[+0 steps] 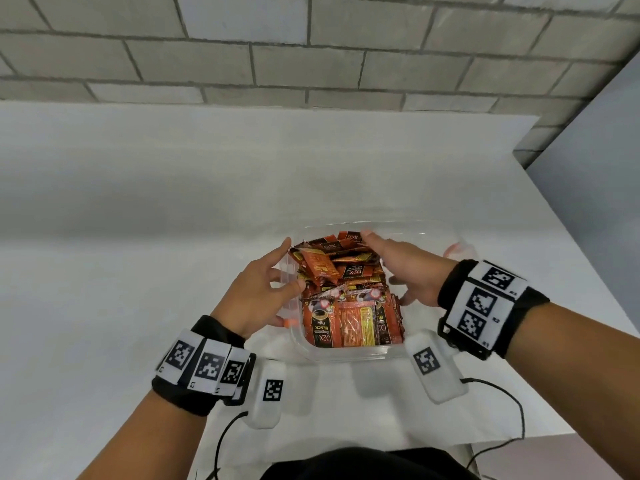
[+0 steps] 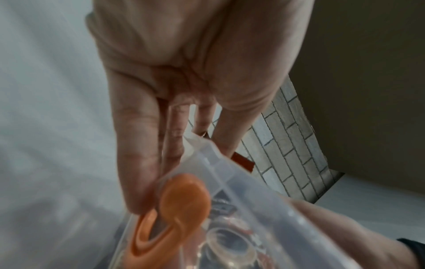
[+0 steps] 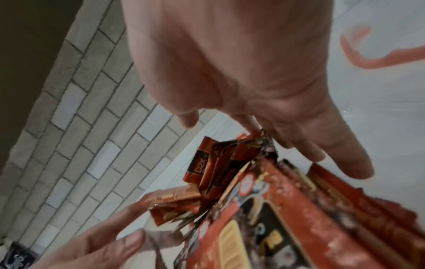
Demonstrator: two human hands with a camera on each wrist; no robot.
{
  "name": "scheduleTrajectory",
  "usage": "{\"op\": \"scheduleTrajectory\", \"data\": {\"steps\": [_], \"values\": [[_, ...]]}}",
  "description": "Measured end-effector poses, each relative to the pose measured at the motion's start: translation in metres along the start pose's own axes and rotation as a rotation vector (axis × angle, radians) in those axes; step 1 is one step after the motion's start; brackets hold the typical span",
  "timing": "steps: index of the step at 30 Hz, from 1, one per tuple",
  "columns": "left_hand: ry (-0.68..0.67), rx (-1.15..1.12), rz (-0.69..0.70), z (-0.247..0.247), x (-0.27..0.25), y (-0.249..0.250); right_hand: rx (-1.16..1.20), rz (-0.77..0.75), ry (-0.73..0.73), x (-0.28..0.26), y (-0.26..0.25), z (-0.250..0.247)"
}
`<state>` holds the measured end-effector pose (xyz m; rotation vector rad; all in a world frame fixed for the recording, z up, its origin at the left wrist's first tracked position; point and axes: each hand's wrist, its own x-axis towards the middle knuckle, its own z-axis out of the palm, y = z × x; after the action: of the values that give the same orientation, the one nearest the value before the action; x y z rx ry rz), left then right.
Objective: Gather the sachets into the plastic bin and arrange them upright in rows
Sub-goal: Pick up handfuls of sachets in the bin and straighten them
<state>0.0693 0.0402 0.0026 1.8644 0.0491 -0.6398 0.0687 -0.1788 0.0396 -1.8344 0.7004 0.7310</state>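
Observation:
A clear plastic bin (image 1: 346,356) stands on the white table in front of me, full of orange-and-black sachets. The near sachets (image 1: 349,323) stand upright in a row; the far ones (image 1: 332,265) lie tilted in a loose heap. My left hand (image 1: 263,289) is at the bin's left wall (image 2: 230,182), fingers straight along its outside by an orange latch (image 2: 184,200), index tip touching the heap. My right hand (image 1: 405,265) reaches in from the right, straight fingers (image 3: 333,151) against the sachets' (image 3: 230,163) right side. Neither hand grips anything.
A second orange latch (image 1: 453,249) sits on the bin's right side. The white table (image 1: 138,237) runs back to a grey brick wall (image 1: 311,46) and ends in an edge at the right. Black cables (image 1: 512,410) trail from my wrists near the table's front edge.

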Motion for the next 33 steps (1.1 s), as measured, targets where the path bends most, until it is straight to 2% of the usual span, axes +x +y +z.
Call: {"op": "scheduleTrajectory", "data": {"steps": [4, 8, 11, 13, 14, 17, 19, 22, 25, 30, 33], "values": [[0.003, 0.008, 0.004, 0.001, -0.001, 0.001, -0.035, -0.046, -0.040, 0.007, -0.007, 0.012], [0.004, 0.010, 0.005, 0.001, -0.002, 0.002, 0.092, -0.087, -0.054, 0.002, -0.008, 0.003], [0.008, 0.002, 0.005, 0.001, -0.002, 0.001, 0.209, -0.113, 0.106, 0.001, -0.005, -0.008], [0.013, -0.001, 0.004, 0.001, -0.002, 0.001, 0.267, -0.077, 0.219, 0.004, -0.007, -0.014], [0.014, -0.001, 0.004, 0.001, -0.003, 0.001, 0.291, -0.048, 0.227, 0.006, -0.009, -0.015], [0.014, 0.005, 0.005, 0.001, -0.003, 0.002, 0.261, 0.025, 0.120, 0.011, -0.017, -0.010], [0.011, 0.005, 0.005, 0.001, -0.003, 0.002, 0.231, 0.015, 0.048, 0.011, -0.023, 0.002], [0.014, 0.006, 0.009, 0.001, -0.003, 0.002, 0.161, -0.032, 0.031, 0.009, -0.029, 0.019], [0.016, 0.009, 0.009, 0.002, -0.004, 0.002, 0.161, -0.039, 0.010, 0.005, -0.026, 0.010], [0.013, 0.017, 0.006, 0.001, -0.003, 0.002, 0.113, 0.066, 0.069, -0.007, 0.008, -0.025], [0.018, 0.018, 0.005, 0.002, -0.003, 0.003, 0.074, 0.137, -0.053, -0.008, 0.035, -0.013]]}}
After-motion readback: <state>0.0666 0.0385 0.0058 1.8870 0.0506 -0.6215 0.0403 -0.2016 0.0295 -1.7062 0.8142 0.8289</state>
